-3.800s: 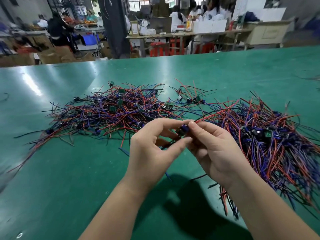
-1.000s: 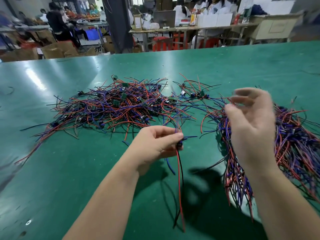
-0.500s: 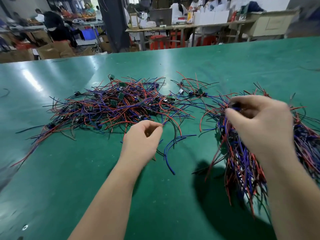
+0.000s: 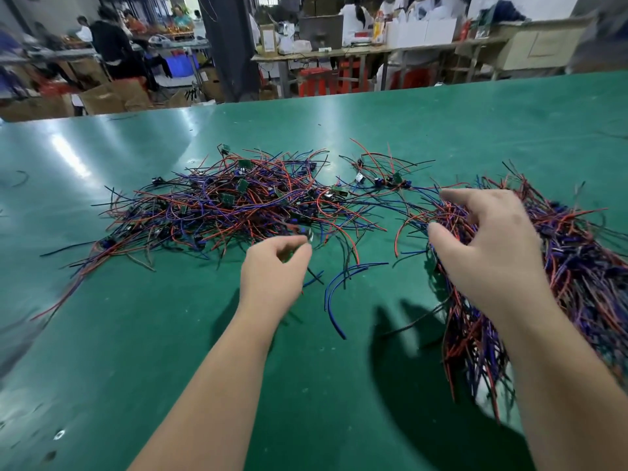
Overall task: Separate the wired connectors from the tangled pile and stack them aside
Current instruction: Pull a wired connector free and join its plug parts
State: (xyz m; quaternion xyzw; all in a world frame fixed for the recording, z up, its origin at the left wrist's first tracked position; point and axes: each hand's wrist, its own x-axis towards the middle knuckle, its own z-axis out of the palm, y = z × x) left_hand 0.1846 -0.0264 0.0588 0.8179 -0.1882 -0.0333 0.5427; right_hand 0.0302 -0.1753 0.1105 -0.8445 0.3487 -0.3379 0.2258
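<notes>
Left hand [image 4: 276, 270] pinches what looks like a connector [image 4: 308, 236] at pile's [image 4: 221, 205] 5 o'clock; lift slowly. Right hand [image 4: 489, 253] wide over stack [image 4: 577, 266].

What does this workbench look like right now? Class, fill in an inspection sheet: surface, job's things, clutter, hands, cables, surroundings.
Surface: green table, glossy, small pale flecks.
Job's things: tangled pile centre-left; sorted stack on the right, apart from it.
Clutter: stray wire scrap far left.
Hands: left hand with fingers curled at the pile's near edge, grip too blurred to tell; right hand open over the stack.
Cables: loose blue wires lie between the piles.
Surroundings: other benches, cardboard boxes, people behind.
</notes>
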